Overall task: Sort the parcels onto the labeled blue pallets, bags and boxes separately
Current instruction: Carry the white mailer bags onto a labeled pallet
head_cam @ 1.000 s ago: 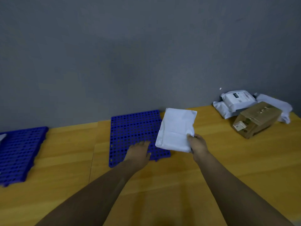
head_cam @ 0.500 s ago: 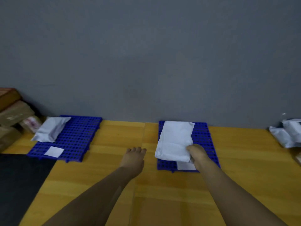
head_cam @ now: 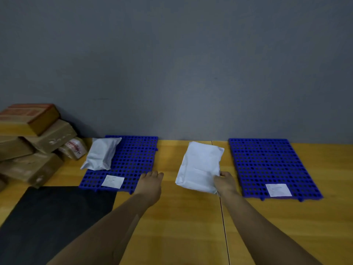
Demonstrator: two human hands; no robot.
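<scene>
Between two perforated blue plastic pallets, the right hand (head_cam: 226, 183) grips the near corner of a flat white plastic mailer bag (head_cam: 199, 167), held above the yellow wooden surface (head_cam: 181, 226). At the bag's 9 o'clock the left hand (head_cam: 150, 183) hovers empty with straight fingers beside the left pallet (head_cam: 133, 159), which carries a second white bag (head_cam: 101, 154). The right pallet (head_cam: 267, 163) lies at 3 o'clock.
</scene>
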